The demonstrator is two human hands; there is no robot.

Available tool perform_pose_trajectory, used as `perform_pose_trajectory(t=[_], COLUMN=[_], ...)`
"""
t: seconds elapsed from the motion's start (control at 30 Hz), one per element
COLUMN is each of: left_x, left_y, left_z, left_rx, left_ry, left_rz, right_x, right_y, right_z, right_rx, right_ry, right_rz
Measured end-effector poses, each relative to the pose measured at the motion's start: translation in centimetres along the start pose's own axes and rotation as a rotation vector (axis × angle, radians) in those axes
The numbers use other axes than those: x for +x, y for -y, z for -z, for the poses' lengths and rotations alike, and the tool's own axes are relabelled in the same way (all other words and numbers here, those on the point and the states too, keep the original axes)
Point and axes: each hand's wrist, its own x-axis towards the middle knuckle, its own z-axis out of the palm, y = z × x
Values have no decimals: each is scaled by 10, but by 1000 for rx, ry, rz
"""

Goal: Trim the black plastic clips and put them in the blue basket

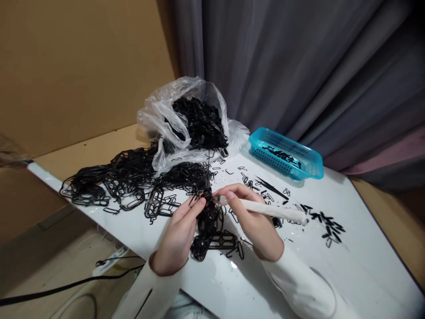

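Note:
My left hand [177, 237] is closed on a dangling cluster of joined black plastic parts [207, 228] held over the white table [348, 266]. My right hand [255, 219] grips a tool with a long white wrapped handle [279, 212] in a pinch, its tip touching the top of the cluster by my left fingertips. The handle points out to the right. Both sleeves are white.
A clear plastic bag [159, 113] holds a heap of black parts [199, 122] at the back. More black frames [116, 181] spread to the left. A turquoise basket [287, 153] with a few pieces stands back right. Loose trimmed bits [327, 226] lie right. A cable [66, 288] runs below.

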Motion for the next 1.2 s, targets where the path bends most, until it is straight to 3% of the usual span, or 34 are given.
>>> perform_pose_trajectory(t=[0.17,0.23,0.33,0.47,0.63,0.8,0.9,1.0,1.2], left_x=[7,10,13,12,5,3,11,27,63], left_y=[2,-2,-14,-36,-50,-43,-36,-27,2], left_z=[13,25,41,45,17,-24,-50,-75,-105], left_rx=[260,578,1144,1513,1344,1143,1398,1692,1728], left_ry=[-117,-125,-251,-159,63,398,583,801,941], left_rz=[-116,-227,-344,-502,-619,-699,-715,-617,-541], right_x=[2,4,8,5,-19,-53,-71,-86,-83], right_y=[4,8,11,-4,-43,-62,-64,-64,-60], right_z=[6,15,38,80,128,151,155,154,149], right_rx=[38,71,26,-253,-500,-738,-852,-931,-1092], right_ry=[-71,-144,-269,-247,-289,-350,-350,-313,-350], right_rz=[29,64,27,-151,-266,-375,-418,-447,-466])
